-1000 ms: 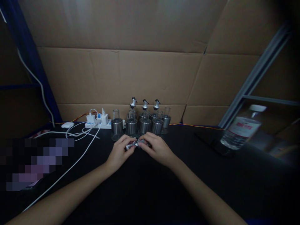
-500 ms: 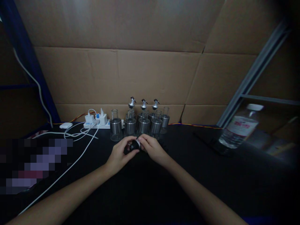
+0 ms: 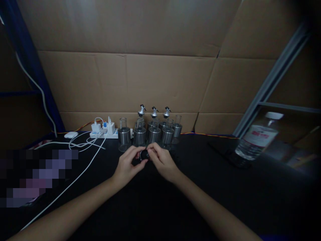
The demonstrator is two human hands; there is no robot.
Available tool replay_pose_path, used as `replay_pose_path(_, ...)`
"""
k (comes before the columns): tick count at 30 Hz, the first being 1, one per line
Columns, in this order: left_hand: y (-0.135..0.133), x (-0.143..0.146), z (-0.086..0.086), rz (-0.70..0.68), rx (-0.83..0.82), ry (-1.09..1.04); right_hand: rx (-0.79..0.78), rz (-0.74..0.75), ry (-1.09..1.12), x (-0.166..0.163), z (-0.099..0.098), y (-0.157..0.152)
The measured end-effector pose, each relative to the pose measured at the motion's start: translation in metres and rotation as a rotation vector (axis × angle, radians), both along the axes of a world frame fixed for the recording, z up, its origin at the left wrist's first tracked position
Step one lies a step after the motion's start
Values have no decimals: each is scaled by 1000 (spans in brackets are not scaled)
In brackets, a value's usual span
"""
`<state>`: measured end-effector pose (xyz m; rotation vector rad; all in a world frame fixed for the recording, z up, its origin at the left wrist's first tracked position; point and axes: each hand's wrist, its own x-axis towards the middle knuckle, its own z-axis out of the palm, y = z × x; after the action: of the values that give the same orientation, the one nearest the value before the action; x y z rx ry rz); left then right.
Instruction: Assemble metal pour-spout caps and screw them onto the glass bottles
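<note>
My left hand (image 3: 127,165) is closed around a small dark round bottle pourer (image 3: 144,155) with a silver rim, thumb below and fingers above. My right hand (image 3: 163,160) pinches the same piece from the right, its thumb and fingertips against it; much of it is hidden by the fingers. Just beyond my hands stand several glass bottles with steel sleeves, such as the open-necked bottle (image 3: 124,135) on the left. Behind them, three bottles carry silver pourers with black flaps, the right one a silver pourer (image 3: 166,112).
A white power strip (image 3: 104,134) with plugs and tangled white cables lies left of the bottles. One cable (image 3: 87,164) runs toward my left forearm. A clear water bottle (image 3: 257,139) stands at the right. Cardboard (image 3: 155,83) forms the back wall.
The pourer has been turned between my fingers: its silver band faced right before, and now a dark round end shows. My right fingers have shifted slightly on it.
</note>
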<state>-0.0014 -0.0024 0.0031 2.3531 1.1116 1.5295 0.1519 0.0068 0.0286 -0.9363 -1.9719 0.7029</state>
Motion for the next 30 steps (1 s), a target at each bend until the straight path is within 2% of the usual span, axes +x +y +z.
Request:
replay_pose_path(2, 1, 0, 0, 21, 2, 18, 77, -15, -35, 0, 3, -4)
replay_pose_path(9, 5, -3, 0, 108, 39, 113, 188, -32, -162, -2, 1, -2)
replay_pose_path(17, 6, -1, -1, 37, -13, -11, 266, -82, -177, 0, -1, 1)
replay_pose_path(20, 4, -3, 1, 81, 27, -5, 299, -145, -171, 1, -1, 4)
replay_pose_path(23, 1, -9, 8, 49, 92, 190, 313, -261, -126, 7, 3, 8)
replay_pose_path(26, -3, -15, 16, -221, 147, 547, 303, -367, -68, 16, 8, 13)
replay_pose_path(27, -4, -15, 18, -266, 158, 634, 294, -392, -51, 19, 10, 15)
replay_pose_path(30, -5, -13, 18, -286, 161, 799, 275, -442, -23, 27, 13, 18)
